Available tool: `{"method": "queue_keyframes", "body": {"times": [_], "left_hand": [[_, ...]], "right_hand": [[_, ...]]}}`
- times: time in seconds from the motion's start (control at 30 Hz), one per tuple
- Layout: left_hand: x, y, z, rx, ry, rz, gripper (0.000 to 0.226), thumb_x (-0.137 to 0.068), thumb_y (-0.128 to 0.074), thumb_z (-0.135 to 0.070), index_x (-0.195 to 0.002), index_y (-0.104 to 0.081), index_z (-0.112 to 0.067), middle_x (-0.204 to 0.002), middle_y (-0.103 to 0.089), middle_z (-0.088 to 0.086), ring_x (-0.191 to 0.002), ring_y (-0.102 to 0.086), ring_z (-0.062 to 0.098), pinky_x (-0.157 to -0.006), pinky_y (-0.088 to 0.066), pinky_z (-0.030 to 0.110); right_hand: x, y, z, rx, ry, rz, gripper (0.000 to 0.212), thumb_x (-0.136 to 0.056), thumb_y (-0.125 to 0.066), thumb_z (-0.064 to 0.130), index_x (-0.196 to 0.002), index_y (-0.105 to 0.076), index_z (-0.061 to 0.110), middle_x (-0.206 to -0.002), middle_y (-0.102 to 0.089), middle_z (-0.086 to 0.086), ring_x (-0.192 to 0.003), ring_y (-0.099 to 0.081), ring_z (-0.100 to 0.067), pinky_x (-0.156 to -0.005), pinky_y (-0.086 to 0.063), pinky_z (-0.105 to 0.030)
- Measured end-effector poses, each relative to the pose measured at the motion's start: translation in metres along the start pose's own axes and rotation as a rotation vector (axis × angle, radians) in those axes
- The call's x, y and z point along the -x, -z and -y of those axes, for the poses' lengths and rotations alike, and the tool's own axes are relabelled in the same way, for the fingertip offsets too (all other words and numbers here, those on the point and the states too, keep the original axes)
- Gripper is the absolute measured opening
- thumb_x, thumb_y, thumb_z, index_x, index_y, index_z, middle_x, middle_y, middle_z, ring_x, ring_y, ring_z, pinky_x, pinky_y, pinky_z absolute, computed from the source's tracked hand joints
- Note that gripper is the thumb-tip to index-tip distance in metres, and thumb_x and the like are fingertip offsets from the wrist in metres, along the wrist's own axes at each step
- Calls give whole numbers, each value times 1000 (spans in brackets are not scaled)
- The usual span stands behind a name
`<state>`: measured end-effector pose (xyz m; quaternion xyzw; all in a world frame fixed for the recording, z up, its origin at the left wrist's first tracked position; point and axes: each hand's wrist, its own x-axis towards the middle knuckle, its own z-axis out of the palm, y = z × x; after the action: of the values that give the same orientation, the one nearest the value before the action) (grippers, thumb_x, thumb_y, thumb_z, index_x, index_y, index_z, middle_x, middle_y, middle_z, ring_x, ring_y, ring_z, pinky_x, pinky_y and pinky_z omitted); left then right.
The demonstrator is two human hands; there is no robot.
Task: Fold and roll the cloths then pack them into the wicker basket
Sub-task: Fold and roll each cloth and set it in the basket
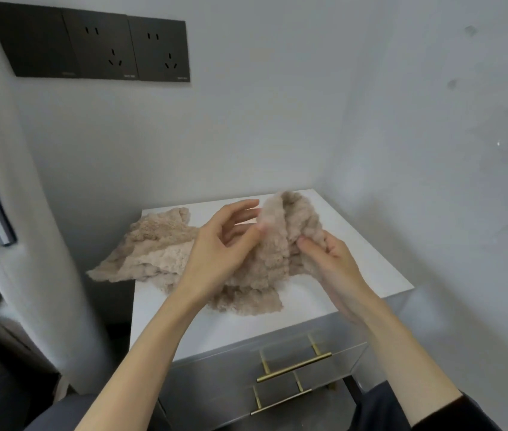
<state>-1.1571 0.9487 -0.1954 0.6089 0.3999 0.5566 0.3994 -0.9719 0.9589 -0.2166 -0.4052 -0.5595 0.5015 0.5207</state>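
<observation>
**Now: finding an edge on the first cloth**

Seen from the head camera, a beige fleecy cloth [272,259] sits bunched on the white top of a grey bedside cabinet [184,321], one part lifted into a peak between the hands. The right hand [330,253] has its fingers curled round a gathered handful of that cloth. The left hand [224,244] is spread, fingers loosely bent, with the tips at the lifted edge; whether they nip it I cannot tell. A second cloth [153,250] of the same kind lies rumpled to the left, hanging a little over the cabinet's side. The wicker basket is not in view. Brass handles [293,367] front the drawers below, and dark wall sockets [103,45] sit high on the wall.

Folding has, I judge, hardly begun. To do it well, find two neighbouring corners rather than handfuls, shake the cloth flat onto the bare top, and smooth it before the first fold. The pile is thick, so a tight, even roll will likely need firm pressure.
</observation>
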Motion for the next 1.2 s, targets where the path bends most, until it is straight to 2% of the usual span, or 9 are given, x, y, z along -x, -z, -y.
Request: {"method": "queue_keyframes", "body": {"times": [0.17, 0.4, 0.5, 0.53, 0.73, 0.83, 0.97, 1.07, 1.2], "left_hand": [[4, -12, 13, -339, -29, 330, 103, -62, -87, -37, -143, -25, -51, -140, -37, -29, -125, -30, -21, -91, -28, -5], [-5, -17, 9, -326, 154, 309, 47, -60, -66, -71, -100, -60, -48, -100, -63, -26, -95, -55, -18, -75, -43, 3], [-7, -27, 9, -234, 167, 379, 53, -73, -68, -64, -98, -69, -18, -103, -65, 19, -97, -62, 32, -88, -48, 48], [-7, -31, 7, -171, 189, 372, 49, -76, -70, -56, -98, -68, -12, -103, -64, 22, -93, -63, 35, -86, -46, 53], [-21, -57, 11, -127, 50, -38, 20, -85, -70, -26, -92, -57, -13, -90, -62, 4, -82, -56, 11, -77, -44, 23], [-28, -61, 17, -179, 190, -52, 21, -88, -62, -42, -101, -59, -27, -98, -60, -13, -82, -55, -2, -70, -45, 16], [-33, -56, 32, -233, 448, 96, 29, -102, -34, -30, -112, -60, -19, -112, -63, 0, -103, -59, 17, -91, -51, 42], [-34, -55, 41, -321, 368, 162, 22, -97, -46, -17, -110, -59, -28, -111, -64, -6, -101, -61, 15, -88, -53, 41], [-40, -54, 54, -608, 325, 246, 35, -82, -62, -27, -116, -57, -20, -110, -60, -8, -95, -58, 12, -76, -48, 27]], "right_hand": [[0, 25, 21, -378, -36, -37, 30, -87, -55, 23, -112, -63, 8, -107, -70, -12, -100, -67, -24, -82, -56, -38], [-4, 59, 29, -584, -177, -173, 21, -93, -55, 28, -101, -67, 13, -94, -71, -10, -89, -70, -22, -68, -56, -31], [-8, 68, 25, -573, -292, -185, 20, -88, -60, 31, -93, -71, 15, -91, -73, -7, -85, -71, -20, -69, -54, -32], [-10, 68, 25, -597, -332, -172, 24, -85, -61, 32, -98, -70, 14, -95, -73, -8, -89, -71, -20, -75, -53, -34], [-18, 77, 21, -880, -219, -42, 43, -88, -57, 20, -128, -55, 4, -129, -60, -14, -117, -60, -23, -100, -48, -35], [-20, 73, 7, -592, -317, -32, 47, -84, -64, 18, -127, -50, 7, -129, -60, -16, -110, -62, -21, -98, -49, -30], [-21, 67, -19, -106, -481, -179, 79, -84, -71, 8, -146, -23, 4, -114, -66, -14, -94, -67, -16, -81, -52, -25], [-24, 60, -27, 104, -441, -208, 74, -82, -74, 17, -142, -32, 4, -113, -67, -7, -78, -66, -6, -58, -48, -12], [-29, 51, -34, 93, -333, -325, 46, -82, -73, 14, -123, -51, 12, -103, -69, -5, -85, -68, -13, -66, -50, -19]]}}
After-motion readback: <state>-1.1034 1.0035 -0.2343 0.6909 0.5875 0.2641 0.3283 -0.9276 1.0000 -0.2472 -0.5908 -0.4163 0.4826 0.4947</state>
